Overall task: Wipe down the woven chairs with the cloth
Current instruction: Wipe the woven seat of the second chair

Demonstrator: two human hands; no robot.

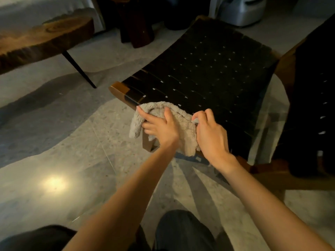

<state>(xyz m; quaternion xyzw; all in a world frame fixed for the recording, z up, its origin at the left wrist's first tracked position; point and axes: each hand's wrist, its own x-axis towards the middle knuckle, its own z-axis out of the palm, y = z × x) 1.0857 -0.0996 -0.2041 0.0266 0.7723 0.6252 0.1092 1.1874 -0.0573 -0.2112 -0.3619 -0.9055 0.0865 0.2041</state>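
A low chair with a black woven seat and a brown wooden frame stands in front of me on the floor. A fluffy beige cloth is draped over the seat's near front edge and hangs down past the rail. My left hand lies on the cloth with its fingers spread and curled into it. My right hand pinches the cloth's right side between thumb and fingers. The black woven back of the chair rises at the right.
A live-edge wooden bench on thin black legs stands at the far left. A dark wooden stump and a white appliance sit beyond the chair. The terrazzo floor is glossy. My knees show at the bottom.
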